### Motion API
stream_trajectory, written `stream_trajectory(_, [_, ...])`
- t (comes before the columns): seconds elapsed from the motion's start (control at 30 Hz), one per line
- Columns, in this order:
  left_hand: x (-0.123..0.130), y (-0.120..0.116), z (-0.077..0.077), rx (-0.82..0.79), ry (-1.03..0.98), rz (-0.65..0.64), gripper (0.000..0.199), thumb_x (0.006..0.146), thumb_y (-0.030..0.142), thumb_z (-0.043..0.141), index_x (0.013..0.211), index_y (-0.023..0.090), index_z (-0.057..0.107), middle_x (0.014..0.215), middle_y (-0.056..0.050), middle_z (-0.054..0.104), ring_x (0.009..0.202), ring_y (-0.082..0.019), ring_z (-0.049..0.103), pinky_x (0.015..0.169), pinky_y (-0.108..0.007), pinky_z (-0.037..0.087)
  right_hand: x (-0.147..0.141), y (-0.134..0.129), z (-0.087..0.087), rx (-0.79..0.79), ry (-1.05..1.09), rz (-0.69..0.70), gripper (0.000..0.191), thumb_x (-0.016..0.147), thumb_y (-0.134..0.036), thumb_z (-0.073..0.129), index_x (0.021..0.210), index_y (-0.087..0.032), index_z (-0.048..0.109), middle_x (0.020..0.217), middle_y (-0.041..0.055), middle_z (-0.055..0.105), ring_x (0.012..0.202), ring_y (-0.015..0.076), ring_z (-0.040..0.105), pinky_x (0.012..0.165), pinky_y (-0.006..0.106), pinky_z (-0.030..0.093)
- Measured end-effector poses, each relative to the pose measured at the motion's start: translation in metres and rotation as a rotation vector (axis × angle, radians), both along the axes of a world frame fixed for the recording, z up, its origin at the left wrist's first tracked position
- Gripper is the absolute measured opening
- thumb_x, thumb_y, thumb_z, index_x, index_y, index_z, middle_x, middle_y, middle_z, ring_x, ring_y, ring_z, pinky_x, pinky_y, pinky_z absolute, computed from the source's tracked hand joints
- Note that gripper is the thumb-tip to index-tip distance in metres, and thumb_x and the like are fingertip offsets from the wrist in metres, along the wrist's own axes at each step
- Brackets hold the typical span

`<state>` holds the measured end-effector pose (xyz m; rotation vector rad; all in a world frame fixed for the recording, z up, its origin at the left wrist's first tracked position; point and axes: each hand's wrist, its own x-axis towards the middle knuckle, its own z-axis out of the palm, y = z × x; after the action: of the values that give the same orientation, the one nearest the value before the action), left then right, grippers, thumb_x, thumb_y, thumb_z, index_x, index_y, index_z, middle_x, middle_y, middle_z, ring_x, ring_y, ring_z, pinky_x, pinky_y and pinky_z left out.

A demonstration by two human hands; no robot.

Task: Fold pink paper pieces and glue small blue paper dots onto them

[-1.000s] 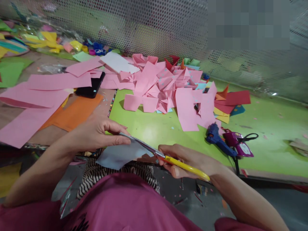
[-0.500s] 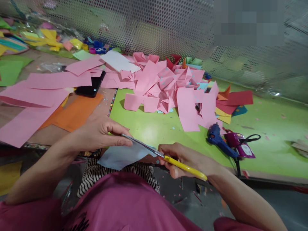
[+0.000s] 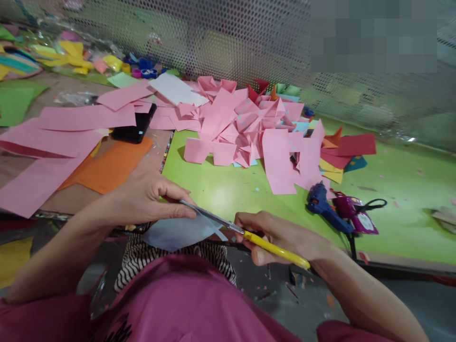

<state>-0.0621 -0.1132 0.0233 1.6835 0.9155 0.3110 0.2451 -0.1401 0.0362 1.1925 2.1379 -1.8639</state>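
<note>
My right hand (image 3: pixel 265 237) is closed around the yellow handle of a pair of scissors (image 3: pixel 274 248). The blades point left and lie along the upper edge of a light blue sheet of paper (image 3: pixel 180 232). A narrow strip hangs from that sheet near the blades. My left hand (image 3: pixel 156 197) pinches the sheet's upper corner between thumb and fingers, close to the scissor tips. The paper hangs over the table's front edge, above my lap.
Folded pink papers (image 3: pixel 245 118) are heaped at the back of the green tabletop (image 3: pixel 213 183). A blue glue gun (image 3: pixel 327 209) and a purple pouch (image 3: pixel 354 216) lie at right. Pink strips (image 3: pixel 85 118), orange paper (image 3: pixel 114 166) and a black phone (image 3: pixel 137 126) are at left.
The scissors have moved slightly right. The narrow strip now hangs apart from the blue sheet below the blades. My left hand keeps its pinch in nearly the same place.
</note>
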Motion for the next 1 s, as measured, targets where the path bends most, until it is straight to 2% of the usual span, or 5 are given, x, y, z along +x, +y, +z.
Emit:
stream_trajectory(0.4, [0.006, 0.000, -0.003, -0.103, -0.065, 0.011, 0.031, 0.081, 0.052, 0.070, 0.090, 0.025, 0.083, 0.079, -0.002, 0.075, 0.075, -0.017, 0.067, 0.061, -0.022, 0.048, -0.007, 0.003, 0.001, 0.047, 0.031, 0.039, 0.074, 0.077, -0.091, 0.050, 0.087, -0.018, 0.055, 0.070, -0.0040, 0.052, 0.058, 0.0083, 0.040, 0.051, 0.022, 0.028])
stream_trajectory(0.7, [0.006, -0.001, -0.009, -0.093, -0.044, 0.059, 0.023, 0.078, 0.048, 0.075, 0.085, 0.028, 0.083, 0.073, 0.000, 0.074, 0.069, -0.016, 0.067, 0.058, -0.022, 0.049, -0.006, -0.001, -0.003, -0.107, 0.070, -0.097, 0.064, 0.072, -0.081, 0.069, 0.083, -0.020, 0.053, 0.065, -0.0067, 0.050, 0.053, 0.0073, 0.039, 0.047, 0.021, 0.030])
stream_trajectory(0.8, [0.011, 0.000, -0.011, -0.219, -0.171, 0.222, 0.021, 0.079, 0.044, 0.076, 0.083, 0.025, 0.082, 0.073, 0.000, 0.074, 0.064, -0.015, 0.066, 0.056, -0.024, 0.053, 0.000, 0.005, 0.004, 0.107, -0.032, -0.182, 0.064, 0.071, -0.082, 0.068, 0.080, -0.022, 0.051, 0.067, -0.0057, 0.050, 0.057, 0.0095, 0.041, 0.051, 0.022, 0.033])
stream_trajectory(0.9, [0.010, 0.004, -0.014, -0.382, -0.330, 0.399, 0.025, 0.081, 0.047, 0.075, 0.089, 0.024, 0.080, 0.075, -0.003, 0.076, 0.065, -0.016, 0.068, 0.060, -0.028, 0.057, 0.015, 0.016, 0.004, 0.496, -0.416, -0.246, 0.053, 0.073, -0.072, 0.070, 0.089, -0.022, 0.059, 0.066, -0.0034, 0.054, 0.058, 0.0140, 0.047, 0.054, 0.025, 0.033])
stream_trajectory(1.0, [-0.003, 0.015, -0.014, -0.299, -0.263, 0.427, 0.028, 0.084, 0.050, 0.072, 0.090, 0.024, 0.080, 0.078, -0.002, 0.077, 0.071, -0.017, 0.070, 0.065, -0.028, 0.058, 0.038, 0.026, -0.006, 0.712, -0.733, -0.298, 0.049, 0.077, -0.056, 0.070, 0.112, -0.021, 0.065, 0.072, 0.0016, 0.066, 0.061, 0.0204, 0.059, 0.055, 0.028, 0.036])
